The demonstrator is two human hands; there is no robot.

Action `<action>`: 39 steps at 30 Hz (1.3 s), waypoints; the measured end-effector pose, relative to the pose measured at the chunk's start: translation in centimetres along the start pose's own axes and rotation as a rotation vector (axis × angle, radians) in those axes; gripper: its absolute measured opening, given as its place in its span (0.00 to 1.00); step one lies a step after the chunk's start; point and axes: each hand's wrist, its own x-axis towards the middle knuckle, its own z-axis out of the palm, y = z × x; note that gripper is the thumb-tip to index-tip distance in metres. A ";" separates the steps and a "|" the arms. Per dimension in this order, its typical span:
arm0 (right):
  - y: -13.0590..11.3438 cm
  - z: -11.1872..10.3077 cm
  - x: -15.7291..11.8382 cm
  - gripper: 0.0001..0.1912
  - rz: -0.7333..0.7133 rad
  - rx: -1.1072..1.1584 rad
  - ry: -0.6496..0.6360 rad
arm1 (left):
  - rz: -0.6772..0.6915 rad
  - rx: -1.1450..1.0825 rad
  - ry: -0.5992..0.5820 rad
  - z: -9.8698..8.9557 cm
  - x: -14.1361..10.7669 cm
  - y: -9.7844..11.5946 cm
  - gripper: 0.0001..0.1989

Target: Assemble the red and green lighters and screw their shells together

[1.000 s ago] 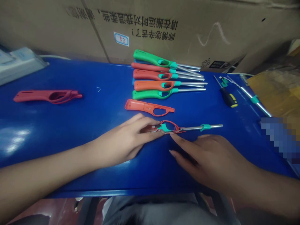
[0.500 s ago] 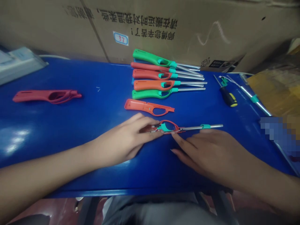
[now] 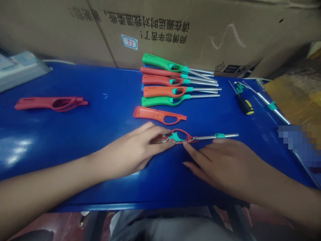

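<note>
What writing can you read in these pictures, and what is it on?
Cardboard box, printed upside down: "请在搬运时对我温柔些"
Same box, upside down: "师傅您辛苦了!"
White blue-edged label, handwritten in red: "33", slightly blurred
Small printed panel on the box: too small to read

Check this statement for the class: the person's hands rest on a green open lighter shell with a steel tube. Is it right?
No: the open lighter shell under the left hand and right hand is red, not green, as the head view shows. Its steel tube is as stated.
</note>
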 end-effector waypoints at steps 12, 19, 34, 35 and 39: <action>2.3 0.2 0.6 0.12 0.254 0.299 0.013 | 0.068 0.102 0.012 -0.4 -0.5 -0.2 0.22; 4.3 1.2 1.5 0.07 0.467 0.644 0.004 | 0.039 0.066 -0.023 -0.5 -0.4 -0.4 0.23; 4.6 1.1 1.9 0.10 0.538 0.755 -0.100 | 0.007 -0.134 0.145 -1.0 -0.4 -0.9 0.18; 4.8 1.3 1.8 0.11 0.540 0.772 -0.098 | -0.002 -0.136 0.188 -1.3 -0.3 -1.1 0.15; 5.4 1.9 1.4 0.11 0.544 0.804 -0.099 | -0.069 -0.087 0.235 -2.3 -0.1 -1.8 0.09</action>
